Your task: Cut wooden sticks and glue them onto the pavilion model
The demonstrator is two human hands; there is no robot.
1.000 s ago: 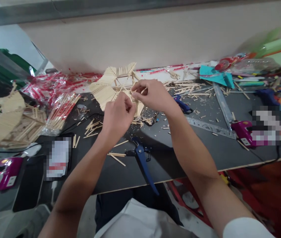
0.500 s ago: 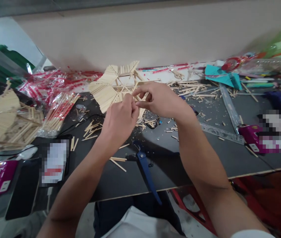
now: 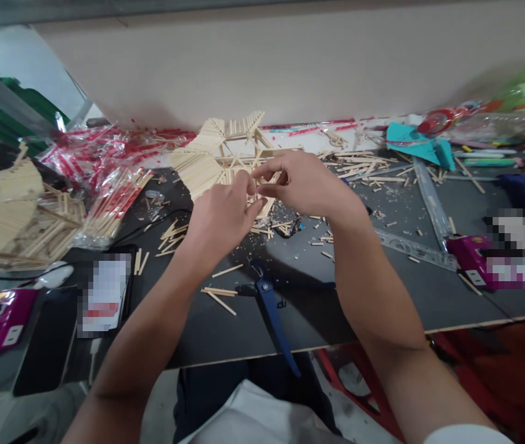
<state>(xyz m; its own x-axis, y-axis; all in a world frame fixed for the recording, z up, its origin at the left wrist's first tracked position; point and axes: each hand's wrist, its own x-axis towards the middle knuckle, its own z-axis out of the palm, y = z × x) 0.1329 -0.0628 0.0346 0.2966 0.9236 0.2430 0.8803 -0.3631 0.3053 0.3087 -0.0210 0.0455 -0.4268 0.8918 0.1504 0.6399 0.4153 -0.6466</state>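
Observation:
Above the dark table, my left hand (image 3: 222,216) and my right hand (image 3: 306,184) meet fingertip to fingertip. Each is closed in a pinch; whatever lies between the fingers is too small and covered to make out. Right behind them stands a model built of thin wooden sticks (image 3: 197,166), with slatted roof-like panels and an open frame, its near right part hidden by my hands. Blue-handled pruning shears (image 3: 268,305) lie below my hands, towards the table's front edge. Cut stick pieces (image 3: 220,302) lie beside the shears' tip.
A second stick model (image 3: 7,209) stands left, beside packaged chopsticks (image 3: 113,206). Two phones (image 3: 47,345) lie front left. Clear rulers (image 3: 413,250), a purple box (image 3: 468,259) and turquoise paper (image 3: 417,145) are on the right. Stick offcuts (image 3: 359,163) litter the back.
My left thumb has stretched out a little towards the right hand's fingertips. Both hands stay together before the model. The view has shifted slightly.

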